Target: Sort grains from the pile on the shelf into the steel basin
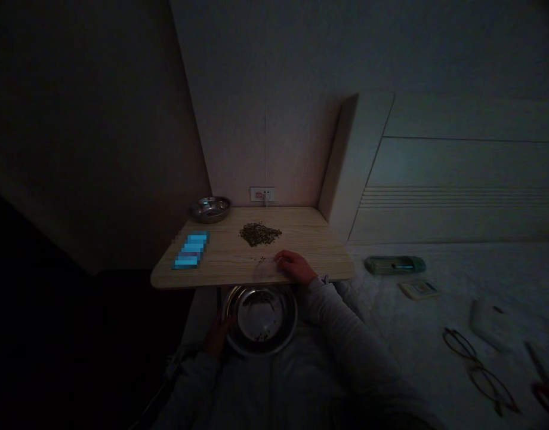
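A loose pile of small dark greenish grains (259, 233) lies on the wooden tabletop (225, 263), with a few stray ones nearer its front edge. My right hand (296, 267) rests low over that front edge, its fingers closed on what looks like a clear thin sheet (265, 272), only faintly visible. Below the edge, a wide shiny metal bowl (291, 319) sits at my lap with a few grains inside. My left hand (218, 334) grips its left rim; dim light hides most of those fingers.
A smaller metal bowl (210, 210) stands at the back left, behind a lit phone (191, 249). A wall socket (262, 194) is behind the table. On the bed at right lie a green case (395, 264), a small box (418, 289), glasses (475, 361) and scissors (545, 382).
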A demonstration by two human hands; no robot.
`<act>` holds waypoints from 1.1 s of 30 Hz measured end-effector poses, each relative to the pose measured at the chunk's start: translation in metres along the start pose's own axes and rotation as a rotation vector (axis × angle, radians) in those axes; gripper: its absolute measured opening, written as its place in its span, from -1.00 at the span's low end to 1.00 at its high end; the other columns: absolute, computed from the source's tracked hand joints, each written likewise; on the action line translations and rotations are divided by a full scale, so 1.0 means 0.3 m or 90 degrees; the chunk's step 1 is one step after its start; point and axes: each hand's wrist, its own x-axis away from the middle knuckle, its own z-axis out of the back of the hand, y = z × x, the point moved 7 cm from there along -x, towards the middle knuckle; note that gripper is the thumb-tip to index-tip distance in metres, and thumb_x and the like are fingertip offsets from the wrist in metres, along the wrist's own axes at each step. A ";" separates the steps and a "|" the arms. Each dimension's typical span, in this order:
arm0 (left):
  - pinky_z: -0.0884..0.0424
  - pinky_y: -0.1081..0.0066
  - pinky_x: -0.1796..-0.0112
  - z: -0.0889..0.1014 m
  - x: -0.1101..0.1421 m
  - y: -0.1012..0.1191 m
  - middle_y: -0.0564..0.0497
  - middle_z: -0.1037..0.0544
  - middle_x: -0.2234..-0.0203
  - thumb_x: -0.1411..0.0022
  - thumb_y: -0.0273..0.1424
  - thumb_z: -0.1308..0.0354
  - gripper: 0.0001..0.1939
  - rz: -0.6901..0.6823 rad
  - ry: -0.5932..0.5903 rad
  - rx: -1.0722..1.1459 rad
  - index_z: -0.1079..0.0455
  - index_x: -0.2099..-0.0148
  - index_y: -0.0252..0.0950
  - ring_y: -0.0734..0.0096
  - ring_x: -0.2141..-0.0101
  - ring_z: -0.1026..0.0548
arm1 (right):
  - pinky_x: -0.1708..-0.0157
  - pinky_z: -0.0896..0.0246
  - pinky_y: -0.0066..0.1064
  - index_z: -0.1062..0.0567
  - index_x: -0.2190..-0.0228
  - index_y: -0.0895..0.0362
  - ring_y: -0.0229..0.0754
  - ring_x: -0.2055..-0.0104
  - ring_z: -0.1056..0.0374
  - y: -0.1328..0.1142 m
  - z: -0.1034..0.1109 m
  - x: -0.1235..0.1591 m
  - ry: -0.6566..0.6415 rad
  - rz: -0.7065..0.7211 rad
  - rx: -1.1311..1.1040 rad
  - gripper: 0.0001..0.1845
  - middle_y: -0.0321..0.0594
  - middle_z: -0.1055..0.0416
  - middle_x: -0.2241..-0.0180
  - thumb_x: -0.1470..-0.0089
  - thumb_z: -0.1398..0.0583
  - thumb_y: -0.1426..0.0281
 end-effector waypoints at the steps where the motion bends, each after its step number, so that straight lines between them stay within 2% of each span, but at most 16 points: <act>1: -0.30 0.28 0.24 0.001 -0.004 -0.007 -0.07 -0.52 0.38 0.13 -0.40 -0.09 -0.79 0.004 0.000 0.003 -0.37 0.33 -0.26 0.21 0.27 -0.43 | 0.45 -0.04 -0.50 -0.38 0.45 0.14 -0.33 0.49 -0.17 0.004 0.010 -0.002 0.026 -0.003 -0.012 -0.79 -0.36 -0.32 0.59 0.22 -0.02 0.44; 4: -0.30 0.28 0.24 -0.002 -0.010 -0.017 -0.11 -0.51 0.35 0.12 -0.38 -0.08 -0.71 0.005 -0.006 0.013 -0.35 0.25 -0.29 0.21 0.27 -0.43 | 0.41 -0.06 -0.49 -0.37 0.43 0.15 -0.32 0.46 -0.19 0.019 0.046 -0.008 0.120 -0.015 -0.037 -0.77 -0.34 -0.32 0.55 0.21 0.00 0.43; 6: -0.29 0.27 0.24 -0.003 -0.002 -0.010 -0.12 -0.50 0.33 0.13 -0.36 -0.09 -0.66 -0.002 -0.004 0.015 -0.34 0.21 -0.29 0.21 0.26 -0.43 | 0.39 -0.06 -0.47 -0.35 0.40 0.15 -0.32 0.46 -0.19 0.026 0.057 -0.009 0.153 -0.023 -0.033 -0.75 -0.34 -0.32 0.55 0.21 0.00 0.42; 12: -0.26 0.33 0.19 -0.020 0.027 0.025 -0.07 -0.52 0.36 0.16 -0.37 -0.11 -0.77 -0.021 -0.033 -0.014 -0.40 0.34 -0.27 0.20 0.21 -0.39 | 0.43 -0.05 -0.46 -0.34 0.35 0.14 -0.32 0.49 -0.18 0.022 0.047 -0.006 0.141 -0.021 0.028 -0.72 -0.36 -0.30 0.57 0.20 0.00 0.40; 15: -0.27 0.33 0.20 -0.014 0.015 0.017 -0.07 -0.51 0.39 0.15 -0.37 -0.09 -0.73 -0.024 -0.018 -0.003 -0.38 0.30 -0.29 0.21 0.23 -0.41 | 0.46 -0.05 -0.47 -0.34 0.34 0.13 -0.32 0.51 -0.18 0.029 0.041 -0.008 0.129 -0.021 0.031 -0.71 -0.37 -0.29 0.59 0.21 -0.01 0.40; 19: -0.28 0.32 0.22 -0.019 0.002 0.007 -0.06 -0.51 0.38 0.16 -0.37 -0.09 -0.70 -0.030 -0.044 -0.002 -0.39 0.27 -0.27 0.21 0.24 -0.41 | 0.46 -0.05 -0.48 -0.35 0.35 0.14 -0.32 0.50 -0.18 0.034 0.040 -0.010 0.122 -0.033 0.038 -0.72 -0.36 -0.30 0.58 0.23 -0.03 0.42; 25: -0.26 0.29 0.18 -0.022 0.030 0.038 -0.09 -0.51 0.36 0.17 -0.40 -0.09 -0.85 -0.030 -0.040 -0.016 -0.41 0.45 -0.28 0.18 0.24 -0.41 | 0.50 -0.03 -0.50 -0.36 0.37 0.14 -0.34 0.52 -0.17 0.029 0.037 -0.008 0.118 -0.022 0.037 -0.73 -0.38 -0.29 0.60 0.22 -0.03 0.41; 29: -0.29 0.33 0.22 -0.016 0.025 0.027 -0.06 -0.52 0.38 0.15 -0.40 -0.09 -0.78 -0.019 -0.018 -0.004 -0.41 0.35 -0.25 0.22 0.25 -0.42 | 0.49 -0.03 -0.50 -0.34 0.34 0.13 -0.34 0.51 -0.17 0.037 0.044 -0.011 0.143 -0.010 0.037 -0.72 -0.38 -0.28 0.59 0.21 -0.01 0.40; 33: -0.29 0.32 0.24 -0.011 0.002 -0.003 -0.06 -0.53 0.42 0.14 -0.38 -0.10 -0.65 -0.020 -0.019 0.021 -0.36 0.21 -0.32 0.24 0.30 -0.44 | 0.50 -0.02 -0.50 -0.35 0.35 0.13 -0.34 0.52 -0.16 0.031 0.042 -0.010 0.142 -0.004 0.066 -0.72 -0.39 -0.26 0.60 0.21 -0.02 0.40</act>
